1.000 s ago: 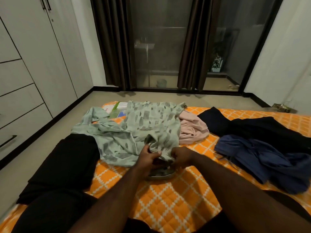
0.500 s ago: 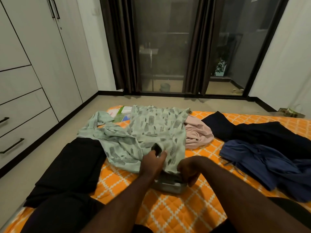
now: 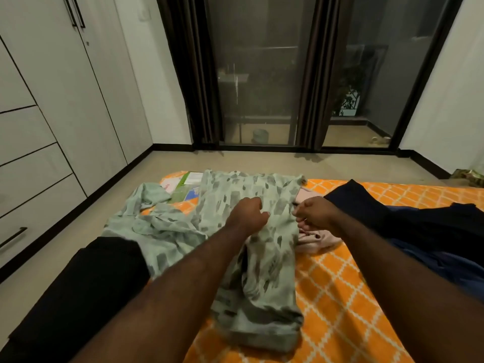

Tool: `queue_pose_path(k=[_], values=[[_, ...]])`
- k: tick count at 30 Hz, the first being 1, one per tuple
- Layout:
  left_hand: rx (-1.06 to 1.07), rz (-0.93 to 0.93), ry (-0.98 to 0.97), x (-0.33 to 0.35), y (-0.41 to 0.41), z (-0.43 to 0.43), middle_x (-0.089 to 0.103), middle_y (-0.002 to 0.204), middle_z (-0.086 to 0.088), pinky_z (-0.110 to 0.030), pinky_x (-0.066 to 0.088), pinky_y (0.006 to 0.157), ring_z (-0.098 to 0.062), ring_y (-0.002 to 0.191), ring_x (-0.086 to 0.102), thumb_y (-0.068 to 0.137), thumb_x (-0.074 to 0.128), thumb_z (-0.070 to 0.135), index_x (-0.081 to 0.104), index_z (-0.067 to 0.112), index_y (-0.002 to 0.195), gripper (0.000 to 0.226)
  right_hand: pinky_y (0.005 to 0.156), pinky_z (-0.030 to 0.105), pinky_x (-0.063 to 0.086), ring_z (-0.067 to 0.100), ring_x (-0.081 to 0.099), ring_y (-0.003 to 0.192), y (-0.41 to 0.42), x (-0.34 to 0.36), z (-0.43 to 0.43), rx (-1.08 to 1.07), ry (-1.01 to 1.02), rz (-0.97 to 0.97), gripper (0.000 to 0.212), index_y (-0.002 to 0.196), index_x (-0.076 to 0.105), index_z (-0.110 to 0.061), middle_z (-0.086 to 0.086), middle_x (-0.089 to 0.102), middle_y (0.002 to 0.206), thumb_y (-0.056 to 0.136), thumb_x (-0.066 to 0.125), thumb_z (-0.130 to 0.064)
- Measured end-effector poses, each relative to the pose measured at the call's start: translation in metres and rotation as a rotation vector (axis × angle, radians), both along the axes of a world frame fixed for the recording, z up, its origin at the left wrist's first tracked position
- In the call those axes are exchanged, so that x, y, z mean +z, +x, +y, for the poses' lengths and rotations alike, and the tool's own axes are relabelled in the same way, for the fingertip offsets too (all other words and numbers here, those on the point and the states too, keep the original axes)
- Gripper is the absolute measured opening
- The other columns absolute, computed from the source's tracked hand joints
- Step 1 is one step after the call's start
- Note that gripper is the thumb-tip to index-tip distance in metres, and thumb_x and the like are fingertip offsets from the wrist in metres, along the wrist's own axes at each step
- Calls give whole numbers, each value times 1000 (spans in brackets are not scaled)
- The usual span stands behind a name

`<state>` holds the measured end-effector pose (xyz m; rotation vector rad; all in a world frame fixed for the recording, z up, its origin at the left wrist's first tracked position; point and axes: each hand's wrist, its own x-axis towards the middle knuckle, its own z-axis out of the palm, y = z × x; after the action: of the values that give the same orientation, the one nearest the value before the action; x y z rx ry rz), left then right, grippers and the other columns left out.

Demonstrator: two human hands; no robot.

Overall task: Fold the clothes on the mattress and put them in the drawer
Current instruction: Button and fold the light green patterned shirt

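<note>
A pale green patterned shirt (image 3: 272, 247) lies across the orange quilted mattress (image 3: 340, 297), its lower part bunched toward me. My left hand (image 3: 248, 216) is closed on the shirt's fabric near its middle. At the shirt's right edge my right hand (image 3: 317, 213) pinches the cloth, just above a pink garment (image 3: 314, 239). A black garment (image 3: 419, 224) and a blue one (image 3: 450, 260) lie to the right. Another black garment (image 3: 86, 292) lies at the mattress's left edge. The drawers (image 3: 28, 184) are in the white wardrobe at the left, all closed.
Bare floor (image 3: 262, 161) runs between the mattress and the glass doors with dark curtains (image 3: 196, 74). A green and white packet (image 3: 188, 184) lies under the shirt's far left. A small patterned object (image 3: 468, 176) sits by the right wall.
Both hands have lifted from the shirt's near hem and moved farther up, pulling the fabric taller. The camera has tilted upward and the grey object under the hem is out of sight.
</note>
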<state>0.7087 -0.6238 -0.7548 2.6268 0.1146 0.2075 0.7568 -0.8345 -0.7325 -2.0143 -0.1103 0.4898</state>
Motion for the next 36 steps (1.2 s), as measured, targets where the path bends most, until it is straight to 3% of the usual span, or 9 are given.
queue_pose_path(k=[6,9,11,14,21,26,29,32,36], values=[[10,212,-80,-19,76,-21,67,111,-12,-31,47,74,-28,101,63,88,69,43,64,8,112,42,45,24,42,17,49,50,83,-25,30,-201,144,28,20,78,52,-3,14,44,69,95,54,8],[52,228,-144,-27,95,-27,70,105,-13,-29,44,66,-28,97,66,79,80,40,67,5,106,45,62,34,57,22,62,64,113,-43,39,-225,54,-13,14,80,60,-12,11,60,76,90,67,-6],[63,171,-184,-30,99,-27,70,97,-10,-30,48,66,-26,90,66,79,83,37,70,6,100,39,81,43,61,23,67,80,124,-51,41,-236,-5,-23,12,79,63,-20,6,67,85,84,72,-14],[14,-3,-161,-28,90,-33,69,87,-4,-35,57,73,-21,82,66,85,77,31,73,15,95,20,82,42,61,26,67,81,133,-66,43,-321,-65,-82,4,79,67,-18,6,69,86,80,71,-20],[-245,-303,331,-22,67,-51,58,98,-9,-36,53,64,-29,77,63,98,60,26,67,16,110,18,72,32,39,42,65,107,139,-61,45,-630,-99,-241,60,105,71,2,19,70,105,92,67,-55],[-316,-432,393,-27,72,-51,59,88,-11,-34,44,53,-30,65,62,92,65,17,68,13,109,18,76,31,52,28,69,103,139,-51,53,-571,-66,-22,22,101,69,-5,10,71,104,87,75,-20],[-224,-295,149,-20,73,-44,59,98,-9,-38,53,65,-28,79,62,94,64,26,62,15,113,22,77,40,60,30,68,80,171,-59,48,-651,83,122,20,100,68,-1,13,67,87,81,66,-8],[-107,-58,-131,-12,80,-32,63,108,-8,-39,56,78,-25,93,62,89,69,29,58,13,119,36,83,47,58,32,68,97,203,-65,48,-715,356,213,42,119,66,-4,14,69,114,78,58,-10],[-139,179,-202,-3,88,-9,67,101,-10,-35,54,75,-26,91,65,90,68,24,68,7,107,24,86,35,52,34,62,118,197,-23,78,-539,-150,-108,33,127,63,-3,14,64,124,96,60,-13]])
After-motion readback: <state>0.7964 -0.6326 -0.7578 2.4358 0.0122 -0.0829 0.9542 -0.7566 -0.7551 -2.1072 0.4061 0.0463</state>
